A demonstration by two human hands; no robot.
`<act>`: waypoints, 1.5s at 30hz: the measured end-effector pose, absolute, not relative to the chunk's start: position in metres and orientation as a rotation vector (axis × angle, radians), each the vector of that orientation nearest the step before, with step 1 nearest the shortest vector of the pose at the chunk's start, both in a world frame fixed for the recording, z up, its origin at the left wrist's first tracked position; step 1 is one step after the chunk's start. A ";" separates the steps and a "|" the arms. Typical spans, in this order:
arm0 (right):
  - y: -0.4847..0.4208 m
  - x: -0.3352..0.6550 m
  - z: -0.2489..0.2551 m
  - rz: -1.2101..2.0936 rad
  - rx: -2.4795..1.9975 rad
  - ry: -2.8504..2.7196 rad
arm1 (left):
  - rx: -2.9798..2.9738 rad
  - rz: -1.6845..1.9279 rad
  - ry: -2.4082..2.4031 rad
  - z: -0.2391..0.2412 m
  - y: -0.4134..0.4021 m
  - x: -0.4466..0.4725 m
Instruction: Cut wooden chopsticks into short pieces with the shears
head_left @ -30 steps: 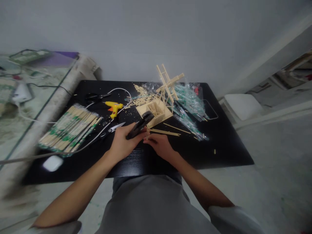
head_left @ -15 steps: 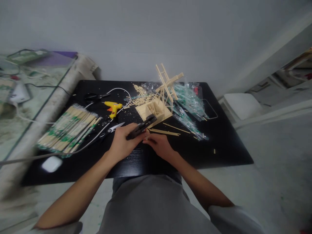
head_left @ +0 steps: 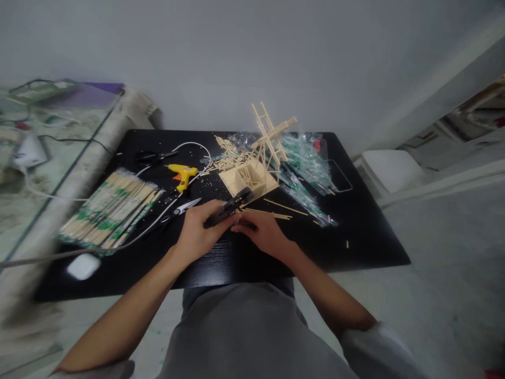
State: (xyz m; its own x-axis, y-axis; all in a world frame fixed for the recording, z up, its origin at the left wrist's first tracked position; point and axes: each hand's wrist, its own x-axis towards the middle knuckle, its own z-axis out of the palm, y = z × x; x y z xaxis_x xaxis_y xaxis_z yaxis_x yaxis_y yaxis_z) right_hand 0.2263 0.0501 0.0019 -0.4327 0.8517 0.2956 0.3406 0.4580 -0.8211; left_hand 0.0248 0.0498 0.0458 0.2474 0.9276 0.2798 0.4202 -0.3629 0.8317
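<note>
Working hands (head_left: 200,229) — black table (head_left: 319,247) below, grey wall (head_left: 189,58) beyond.

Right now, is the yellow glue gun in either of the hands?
No, the yellow glue gun lies on the black table, apart from both the left hand and the right hand.

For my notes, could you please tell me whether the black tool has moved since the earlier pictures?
Yes: the far end of the black tool has dipped and shifted slightly right, judged against the wooden base.
</note>
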 end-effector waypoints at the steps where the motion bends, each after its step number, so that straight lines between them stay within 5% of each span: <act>1: 0.050 0.227 0.004 0.891 -0.989 -1.986 | 1.901 1.049 1.230 0.046 0.049 0.025; 14: 0.054 0.226 -0.003 0.787 -0.952 -2.024 | 1.771 1.048 1.229 0.047 0.045 0.025; 33: 0.053 0.221 -0.006 0.762 -1.004 -2.010 | 2.772 0.071 1.714 0.087 0.027 -0.022; 45: 0.053 0.220 -0.012 0.664 -1.026 -2.076 | 2.829 -0.029 1.748 0.088 0.022 -0.012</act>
State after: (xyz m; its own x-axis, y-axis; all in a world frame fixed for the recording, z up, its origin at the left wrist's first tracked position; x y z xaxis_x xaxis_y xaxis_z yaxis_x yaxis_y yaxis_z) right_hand 0.2205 0.0533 -0.0116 -0.4272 0.8241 0.3718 0.4554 0.5514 -0.6990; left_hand -0.0117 0.0218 0.0881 0.4518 0.8884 0.0812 0.8852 -0.4352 -0.1645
